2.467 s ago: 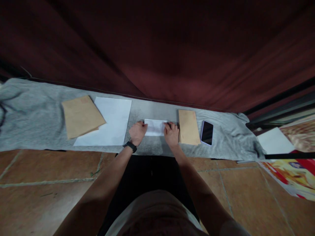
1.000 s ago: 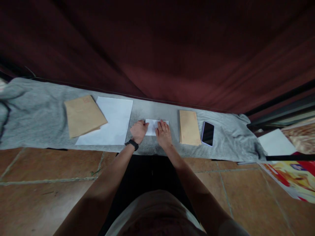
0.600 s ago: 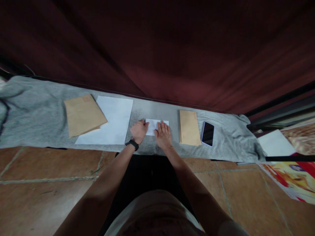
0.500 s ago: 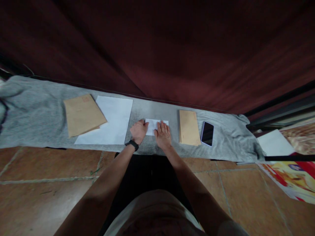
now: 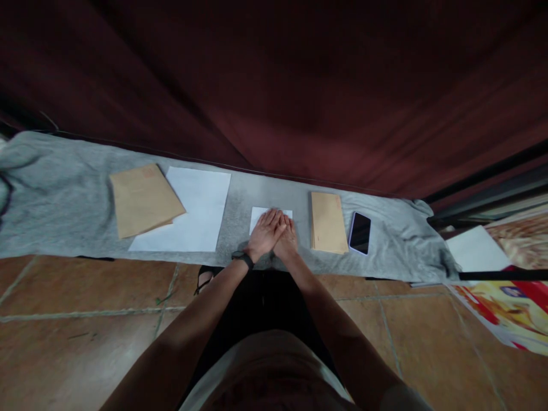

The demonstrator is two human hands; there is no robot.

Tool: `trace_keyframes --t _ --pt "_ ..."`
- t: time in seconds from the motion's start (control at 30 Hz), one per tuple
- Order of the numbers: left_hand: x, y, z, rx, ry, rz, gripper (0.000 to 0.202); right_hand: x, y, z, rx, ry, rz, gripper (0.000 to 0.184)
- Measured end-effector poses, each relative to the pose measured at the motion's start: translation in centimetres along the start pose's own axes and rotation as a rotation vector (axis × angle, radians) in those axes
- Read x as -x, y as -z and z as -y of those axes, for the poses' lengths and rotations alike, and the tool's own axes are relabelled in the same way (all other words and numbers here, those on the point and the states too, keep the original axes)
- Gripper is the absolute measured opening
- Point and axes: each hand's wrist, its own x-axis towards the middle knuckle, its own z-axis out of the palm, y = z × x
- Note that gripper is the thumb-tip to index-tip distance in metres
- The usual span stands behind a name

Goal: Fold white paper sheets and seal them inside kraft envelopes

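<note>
A dark red curtain (image 5: 274, 114) hangs in soft folds, its top cut off. Below are brown floor tiles (image 5: 77, 285) and a long desk (image 5: 398, 234) covered in rumpled grey fabric. At far right, a glossy red-and-yellow printed sheet (image 5: 509, 311) runs out of view, its lettering unreadable. A smooth white sheet (image 5: 203, 211) lies partly hidden under matte brown envelopes (image 5: 145, 200) bearing a faint reddish mark, illegible. A narrower envelope stack (image 5: 329, 222) has marks too small to read. The left hand (image 5: 264, 234) lies flat, fingers together, overlapping the equally flat right hand (image 5: 286, 240). Both cover most of the small white paper (image 5: 257, 213) at the desk's middle; only its ends and far edge show. A dark-screened phone (image 5: 360, 233) lies beside the stack; a black wristband (image 5: 245, 260) circles the left wrist.
</note>
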Motion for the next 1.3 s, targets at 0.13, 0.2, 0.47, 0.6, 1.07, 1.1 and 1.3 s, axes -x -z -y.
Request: trace_keyframes --t 0.13,0.2,0.47,0.6,1.07,1.1,1.3 --pt "0.1 0.0 1.0 -0.02 0.009 0.004 0.061 -0.3 0.3 0.3 -0.028 -0.051 0.031 0.062" --pt "0.2 0.0 1.2 -0.037 0.025 -0.002 0.064 -0.3 0.4 0.3 -0.042 -0.069 0.032 0.062" --pt "1.2 -0.4 1.9 -0.121 0.056 -0.027 0.068 -0.2 -0.1 0.1 -0.044 -0.074 0.014 0.059" --pt "1.8 -0.4 2.3 -0.174 0.085 -0.027 0.067 0.3 -0.4 -0.7 -0.035 -0.085 -0.047 0.057" --pt "3.6 -0.2 4.1 -0.118 0.213 -0.105 0.064 1.6 -0.3 -2.6 -0.031 -0.218 -0.234 0.057" --pt "3.6 -0.2 4.1 -0.127 0.216 -0.096 0.064 1.5 -0.2 -2.5 -0.043 -0.236 -0.253 0.057" --pt "3.5 -0.1 4.0 -0.138 0.217 -0.079 0.065 -0.2 0.7 0.1 -0.111 -0.056 -0.155 0.057"
